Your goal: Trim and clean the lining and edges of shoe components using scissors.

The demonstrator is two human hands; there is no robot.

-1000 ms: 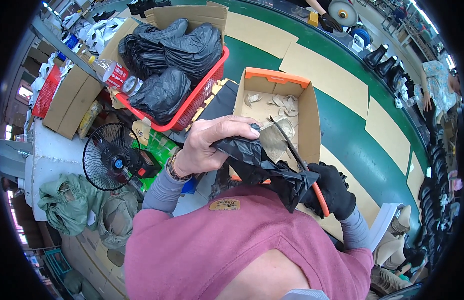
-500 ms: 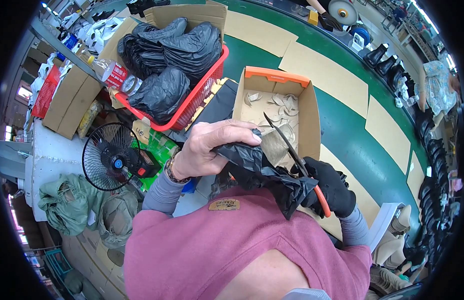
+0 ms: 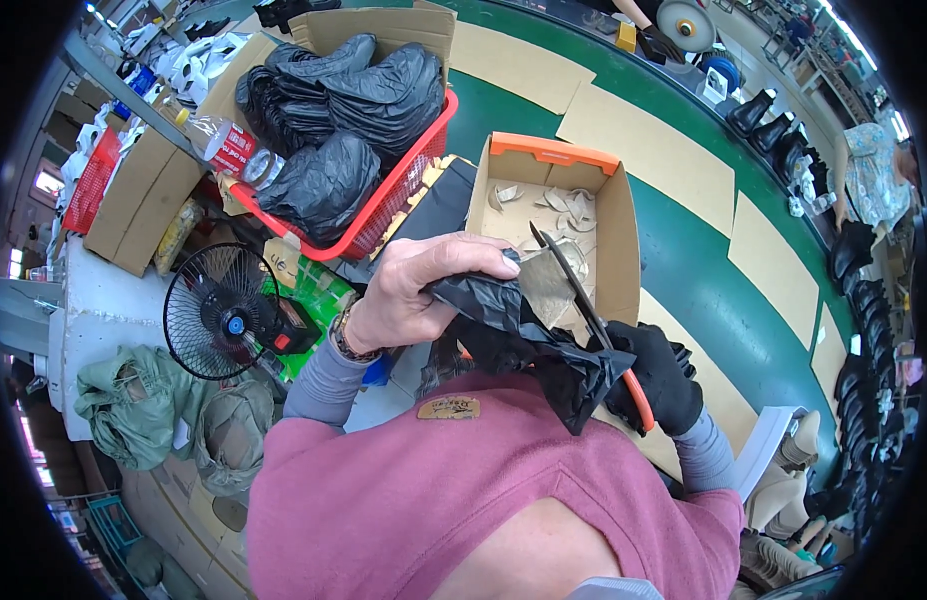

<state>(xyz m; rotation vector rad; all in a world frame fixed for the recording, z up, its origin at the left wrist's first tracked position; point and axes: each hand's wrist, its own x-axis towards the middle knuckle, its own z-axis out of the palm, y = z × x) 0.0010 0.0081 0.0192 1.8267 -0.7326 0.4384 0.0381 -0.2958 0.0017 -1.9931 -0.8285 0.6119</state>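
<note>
My left hand point(image 3: 408, 290) is bare and closed on a crumpled black plastic bag point(image 3: 483, 300), its thumb and fingers pinching the upper edge. A beige piece of material point(image 3: 545, 285) sticks out of the bag. My right hand point(image 3: 651, 378), in a black glove, grips scissors point(image 3: 581, 290) with orange handles. Their dark blades point up and away, lying close along the right side of the beige piece. Whether the blades touch it I cannot tell. Just beyond stands an open cardboard box point(image 3: 618, 235) with an orange edge, holding several curved beige scraps point(image 3: 573, 208).
A red basket point(image 3: 393, 195) of black plastic-wrapped things stands far left, with a plastic bottle point(image 3: 233, 150) on its edge. Nearer are a black fan point(image 3: 233, 325) and green cloth bundles point(image 3: 133, 405). Cardboard sheets point(image 3: 653, 150) cover parts of a green work surface point(image 3: 763, 335); black boots point(image 3: 753, 110) stand beyond.
My left hand has risen very slightly with the bag. The right hand and scissors have shifted a little; both grips stay the same.
</note>
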